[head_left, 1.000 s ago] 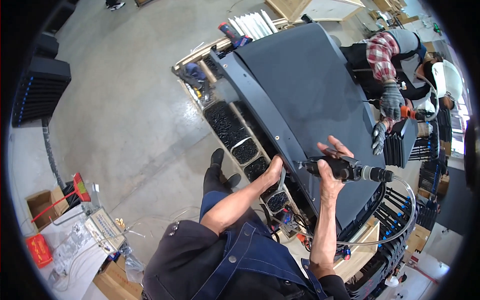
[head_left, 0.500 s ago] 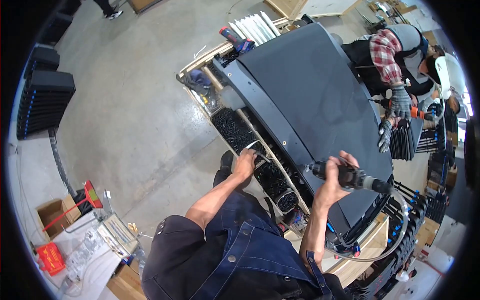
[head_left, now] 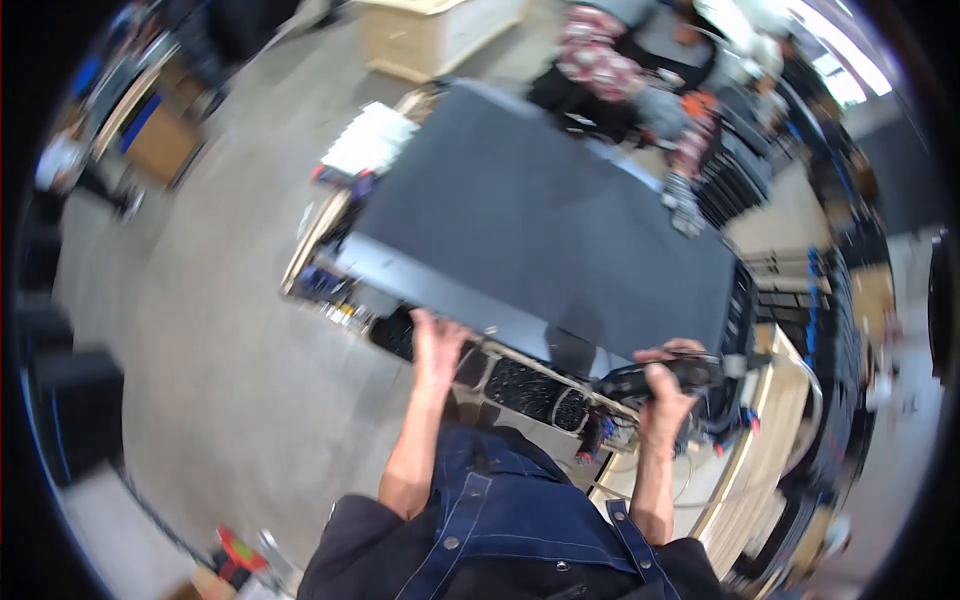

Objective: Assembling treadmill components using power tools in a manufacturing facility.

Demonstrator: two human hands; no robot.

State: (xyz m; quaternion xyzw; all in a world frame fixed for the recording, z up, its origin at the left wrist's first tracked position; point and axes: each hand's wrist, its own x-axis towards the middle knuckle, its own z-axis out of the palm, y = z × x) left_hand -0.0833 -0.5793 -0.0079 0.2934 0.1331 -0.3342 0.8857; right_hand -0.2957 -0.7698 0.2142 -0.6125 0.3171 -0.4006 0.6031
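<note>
A large dark flat panel [head_left: 545, 235] lies on a wooden workbench in front of me. My left hand [head_left: 435, 347] rests with spread fingers on the panel's near metal edge, holding nothing. Near the panel's right corner my right hand [head_left: 665, 385] grips a black power tool [head_left: 668, 376] with a cable trailing right. Below the edge sit black perforated parts [head_left: 525, 385]. The picture is motion-blurred.
Another person in a plaid sleeve and grey glove [head_left: 685, 205] works at the panel's far side. White sheets [head_left: 368, 140] lie at the far left corner. A wooden box [head_left: 430, 35] stands beyond. Grey concrete floor [head_left: 200, 330] spreads to my left. Blue clamps [head_left: 815, 300] hang right.
The view has swung so the panel now lies more squarely ahead. My left hand slid left along the near edge. My right hand keeps the tool at the right corner.
</note>
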